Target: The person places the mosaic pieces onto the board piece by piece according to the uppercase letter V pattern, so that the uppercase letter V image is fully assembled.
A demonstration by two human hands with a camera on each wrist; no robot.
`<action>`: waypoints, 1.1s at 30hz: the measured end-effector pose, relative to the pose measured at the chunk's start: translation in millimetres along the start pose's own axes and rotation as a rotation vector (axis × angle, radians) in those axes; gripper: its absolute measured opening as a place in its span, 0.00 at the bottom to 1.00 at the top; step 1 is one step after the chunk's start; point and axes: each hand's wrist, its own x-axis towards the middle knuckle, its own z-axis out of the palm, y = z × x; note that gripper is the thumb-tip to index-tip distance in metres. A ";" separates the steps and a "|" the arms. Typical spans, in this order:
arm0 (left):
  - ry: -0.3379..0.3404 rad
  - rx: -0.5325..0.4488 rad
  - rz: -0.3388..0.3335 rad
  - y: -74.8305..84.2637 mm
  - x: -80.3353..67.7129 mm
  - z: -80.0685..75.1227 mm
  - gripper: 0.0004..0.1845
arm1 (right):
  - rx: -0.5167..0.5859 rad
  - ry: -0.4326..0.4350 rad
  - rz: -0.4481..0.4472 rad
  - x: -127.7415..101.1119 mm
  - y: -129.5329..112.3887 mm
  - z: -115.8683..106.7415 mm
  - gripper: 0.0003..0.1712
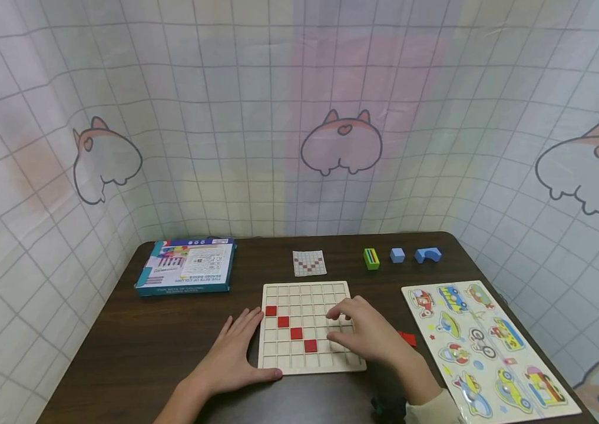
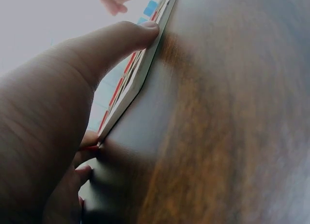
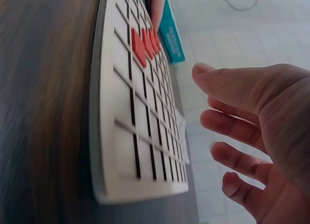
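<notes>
A pale wooden grid board (image 1: 304, 290) lies on the dark table, with several red tiles (image 1: 290, 327) set in a diagonal from upper left to lower right. My left hand (image 1: 238, 347) lies flat on the table against the board's left edge. Its thumb (image 2: 121, 40) presses the board's rim (image 2: 140, 74). My right hand (image 1: 365, 335) hovers over the right half of the board with relaxed fingers. In the right wrist view that hand (image 3: 247, 117) holds nothing above the board (image 3: 145, 137). Loose red tiles (image 1: 407, 338) lie just right of the board.
A small pattern card (image 1: 309, 262) lies behind the board. A teal box (image 1: 187, 265) sits at the back left. A green block (image 1: 371, 258), a blue cube (image 1: 397, 254) and a blue arch (image 1: 428, 254) stand at the back right. A vehicle puzzle board (image 1: 485, 347) fills the right side.
</notes>
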 end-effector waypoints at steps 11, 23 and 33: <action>0.008 -0.007 0.017 2.8 1.6 1.7 0.76 | -0.111 0.065 0.026 -39.6 29.5 -18.3 0.19; 0.005 0.003 0.005 0.7 -0.1 -0.1 0.76 | -0.163 0.076 0.133 -71.0 51.0 -40.7 0.22; -0.002 -0.004 -0.001 2.3 -2.0 -1.7 0.76 | -0.217 0.095 0.153 -84.7 68.1 -54.2 0.21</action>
